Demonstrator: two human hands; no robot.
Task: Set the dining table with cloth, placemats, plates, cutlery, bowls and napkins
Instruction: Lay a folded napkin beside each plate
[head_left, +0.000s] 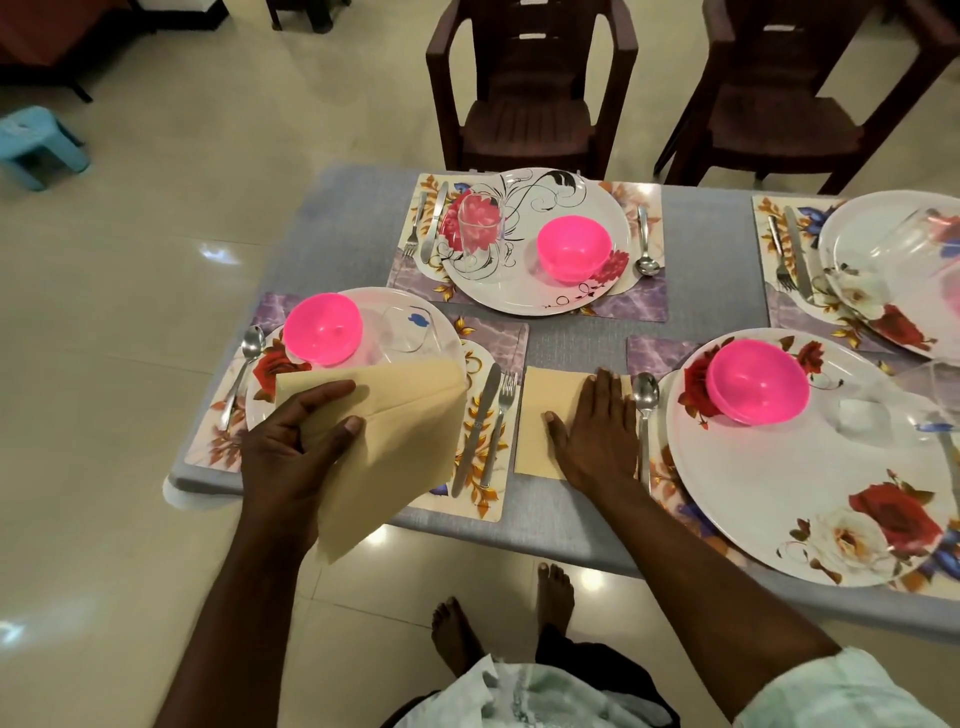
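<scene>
With the right hand (592, 426) spread flat on one napkin (545, 415), the left hand (291, 441) pinches drooping spares (395, 441) that might snag the knife (478, 426)

Two dark brown plastic chairs (530, 88) (789, 88) stand at the far side, a small light blue stool (39, 145) sits far left on the glossy cream tiled floor (130, 415)

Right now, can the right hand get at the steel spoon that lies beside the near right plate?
Probably yes. The right hand lies flat on the beige paper napkin, and the steel spoon sits just beyond its fingers, uncovered on the placemat.
</scene>
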